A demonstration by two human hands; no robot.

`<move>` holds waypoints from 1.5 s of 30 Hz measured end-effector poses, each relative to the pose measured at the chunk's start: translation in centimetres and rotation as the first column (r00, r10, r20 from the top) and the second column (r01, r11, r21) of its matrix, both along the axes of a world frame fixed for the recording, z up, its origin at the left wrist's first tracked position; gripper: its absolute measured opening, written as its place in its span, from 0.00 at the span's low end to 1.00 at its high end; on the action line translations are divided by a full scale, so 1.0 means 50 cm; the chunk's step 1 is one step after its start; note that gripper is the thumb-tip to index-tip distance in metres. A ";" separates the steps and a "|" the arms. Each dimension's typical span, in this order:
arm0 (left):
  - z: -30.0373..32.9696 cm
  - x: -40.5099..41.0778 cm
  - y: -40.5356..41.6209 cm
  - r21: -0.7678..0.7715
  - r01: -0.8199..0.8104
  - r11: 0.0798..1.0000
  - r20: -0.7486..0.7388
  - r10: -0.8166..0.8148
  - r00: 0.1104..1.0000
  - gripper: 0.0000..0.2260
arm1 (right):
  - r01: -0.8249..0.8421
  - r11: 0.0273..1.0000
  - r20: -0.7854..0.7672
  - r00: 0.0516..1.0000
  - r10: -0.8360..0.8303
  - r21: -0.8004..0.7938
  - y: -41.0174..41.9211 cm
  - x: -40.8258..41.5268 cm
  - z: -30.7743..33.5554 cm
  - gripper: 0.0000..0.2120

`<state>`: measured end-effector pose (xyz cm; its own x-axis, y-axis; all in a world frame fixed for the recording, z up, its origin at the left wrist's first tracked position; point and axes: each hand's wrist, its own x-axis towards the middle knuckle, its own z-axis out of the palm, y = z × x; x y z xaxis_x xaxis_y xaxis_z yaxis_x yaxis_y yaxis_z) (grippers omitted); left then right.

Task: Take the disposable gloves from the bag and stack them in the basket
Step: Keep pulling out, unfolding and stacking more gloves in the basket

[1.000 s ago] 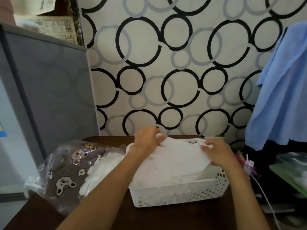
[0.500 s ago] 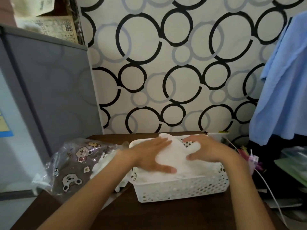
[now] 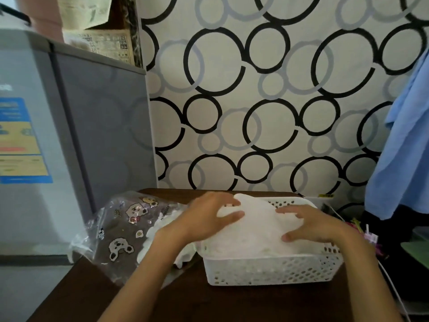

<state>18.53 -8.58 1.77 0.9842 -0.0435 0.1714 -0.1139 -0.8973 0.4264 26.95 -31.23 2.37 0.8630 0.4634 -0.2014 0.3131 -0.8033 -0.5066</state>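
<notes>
A white perforated basket stands on the dark wooden table and holds a stack of white disposable gloves. My left hand rests on the stack's left side with its fingers spread and slightly bent. My right hand presses on the stack's right side, fingers spread. To the left of the basket lies a clear plastic bag printed with cartoon bears. More white gloves spill from the bag's mouth beside the basket.
A grey fridge stands close on the left. The circle-patterned wall is right behind the table. A blue cloth hangs at the right, with small clutter and a white cable below it.
One second ago both hands pinched a glove above the basket. They laid it on the stack and now press flat on it, and have drawn slightly apart.
</notes>
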 end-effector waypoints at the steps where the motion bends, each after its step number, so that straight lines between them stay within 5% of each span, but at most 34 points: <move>1: 0.012 -0.018 0.019 -0.053 -0.070 0.996 0.110 0.076 0.991 0.15 | 0.000 0.997 0.051 0.999 -0.004 0.079 -0.001 -0.001 0.004 0.30; 3: 0.020 -0.052 0.074 -0.107 -0.225 0.968 0.194 0.242 0.951 0.09 | -0.037 0.982 0.153 0.988 0.008 0.188 0.011 -0.010 0.012 0.24; 8: 0.001 -0.096 0.149 0.087 -0.401 0.912 -0.083 0.408 0.909 0.13 | -0.110 0.973 0.313 0.949 0.042 0.204 0.077 -0.050 0.028 0.17; 16: -0.020 -0.097 0.155 -0.026 -0.418 0.908 0.077 0.418 0.905 0.17 | -0.247 0.960 0.447 0.879 0.164 0.133 0.229 -0.132 0.007 0.09; 22: -0.019 -0.097 0.202 -0.172 -0.475 0.863 0.127 0.497 0.858 0.18 | -0.211 0.973 0.639 0.738 0.219 -0.089 0.353 -0.156 -0.024 0.11; 26: -0.018 -0.109 0.242 -0.272 -0.464 0.843 0.046 0.493 0.869 0.19 | -0.123 0.937 0.596 0.742 0.305 -0.326 0.406 -0.160 -0.027 0.17; 29: -0.012 -0.114 0.249 -0.274 -0.455 0.847 0.053 0.485 0.873 0.20 | -0.104 0.881 0.565 0.730 0.383 -0.462 0.425 -0.158 -0.032 0.11; 33: -0.009 -0.105 0.258 -0.314 -0.394 0.864 0.051 0.430 0.901 0.18 | -0.205 0.954 0.569 0.768 0.294 -0.217 0.412 -0.144 -0.029 0.10; 38: -0.026 -0.095 0.276 -0.279 -0.315 0.907 -0.019 0.323 0.946 0.18 | -0.245 0.947 0.250 0.949 0.191 0.209 0.396 -0.129 0.005 0.07; 45: -0.018 -0.108 0.272 -0.358 -0.234 0.904 -0.074 0.223 0.972 0.15 | -0.204 0.907 0.102 0.979 0.178 0.370 0.405 -0.127 0.018 0.07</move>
<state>13.13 5.01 0.89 0.9647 0.2424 0.1025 0.0937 -0.6805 0.7267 20.61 -10.95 3.27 0.7555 0.6511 0.0731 0.4834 -0.4786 -0.7330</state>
